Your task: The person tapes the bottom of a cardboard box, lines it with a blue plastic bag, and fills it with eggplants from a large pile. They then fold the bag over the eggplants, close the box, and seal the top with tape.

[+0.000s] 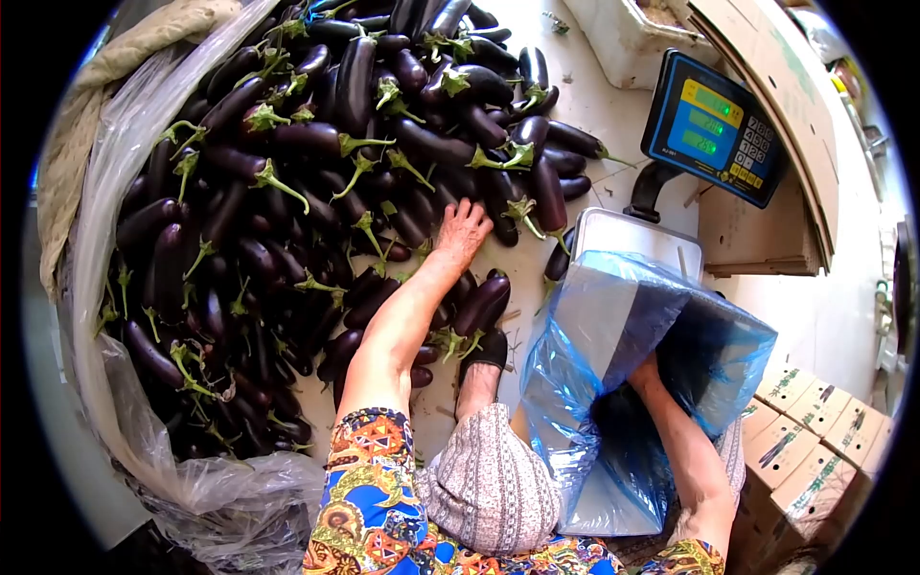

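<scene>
Dark purple eggplants point(356, 86) with green stems lie in a large heap on the left and centre. My left hand point(465, 233) reaches onto the heap's right side, fingers spread over the eggplants and touching or just above them. A box lined with a blue plastic bag point(565, 412) stands at the lower right, beside the metal plate of a scale point(637, 238). My right forearm goes down into this box. Only the wrist shows at its dark opening; the hand and whatever it may hold are hidden.
The scale's display point(714, 129) stands at the upper right, with flat cardboard point(767, 225) behind it. A white foam box point(628, 43) is at the top. Printed cartons point(810, 479) are stacked at the lower right. Clear plastic sheeting point(86, 278) edges the heap. My foot point(487, 350) is near the middle.
</scene>
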Available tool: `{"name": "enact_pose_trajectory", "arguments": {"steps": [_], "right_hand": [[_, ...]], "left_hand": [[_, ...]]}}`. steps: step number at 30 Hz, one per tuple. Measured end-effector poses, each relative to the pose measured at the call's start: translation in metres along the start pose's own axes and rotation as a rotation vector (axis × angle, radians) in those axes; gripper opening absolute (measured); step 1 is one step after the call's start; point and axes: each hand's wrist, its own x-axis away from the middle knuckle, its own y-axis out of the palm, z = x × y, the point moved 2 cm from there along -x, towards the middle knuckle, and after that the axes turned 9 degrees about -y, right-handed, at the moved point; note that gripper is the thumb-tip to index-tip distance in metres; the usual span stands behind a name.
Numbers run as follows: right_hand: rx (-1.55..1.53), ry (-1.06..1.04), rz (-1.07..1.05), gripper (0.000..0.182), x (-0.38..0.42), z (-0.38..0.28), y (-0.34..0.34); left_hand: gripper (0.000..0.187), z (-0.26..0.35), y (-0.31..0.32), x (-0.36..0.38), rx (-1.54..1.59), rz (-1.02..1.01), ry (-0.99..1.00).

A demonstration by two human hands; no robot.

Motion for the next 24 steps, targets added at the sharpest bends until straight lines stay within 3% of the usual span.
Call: {"name": "enact_pose_trajectory", "arguments": {"steps": [1, 3, 4, 5, 7, 8, 11, 13, 15, 19, 21, 23, 24], "right_hand": [[-0.047, 0.008, 0.013, 0.04, 0.0, 0.002, 0.002], [-0.134, 0.025, 0.031, 0.039, 0.004, 0.01, 0.007], [-0.06, 0.012, 0.029, 0.038, 0.003, 0.018, 0.018], [0.011, 0.0, 0.031, 0.038, -0.002, 0.02, 0.032], [0.071, 0.083, -0.002, 0.037, -0.002, 0.023, 0.04], [0.095, 0.099, -0.007, 0.038, -0.003, 0.025, 0.039], [-0.104, 0.163, 0.074, 0.038, 0.004, 0.046, 0.042], [-0.326, 0.209, 0.164, 0.039, 0.007, 0.058, 0.049], [-0.359, 0.205, 0.174, 0.042, 0.008, 0.059, 0.049], [-0.243, 0.078, 0.197, 0.058, 0.003, 0.03, 0.036], [-0.014, 0.072, 0.116, 0.07, 0.001, 0.002, 0.015], [-0.033, 0.187, 0.05, 0.078, -0.004, 0.004, 0.014], [-0.022, 0.213, 0.019, 0.08, -0.007, 0.009, 0.016]], "left_hand": [[0.031, 0.004, -0.004, -0.003, 0.007, -0.012, 0.02], [0.035, 0.011, -0.008, -0.005, 0.002, -0.228, 0.096], [0.048, 0.015, 0.011, -0.009, 0.107, -0.306, 0.022], [0.055, 0.022, -0.022, -0.008, 0.375, -0.325, -0.134], [0.062, 0.034, -0.056, -0.011, 0.365, 0.294, -0.103], [0.063, 0.038, -0.056, -0.017, 0.274, 0.464, -0.046], [0.044, 0.05, -0.049, -0.041, 0.296, 0.507, -0.105], [0.031, 0.054, -0.048, -0.047, 0.204, 0.491, 0.043], [0.027, 0.046, -0.051, -0.047, 0.266, 0.506, 0.046], [0.019, -0.001, -0.1, -0.023, 0.931, 0.506, -0.167], [0.017, -0.033, -0.125, 0.001, 1.447, 0.383, -0.51], [0.024, -0.074, -0.114, 0.03, 1.717, 0.293, -0.791], [0.025, -0.084, -0.115, 0.043, 1.802, 0.276, -0.787]]}}
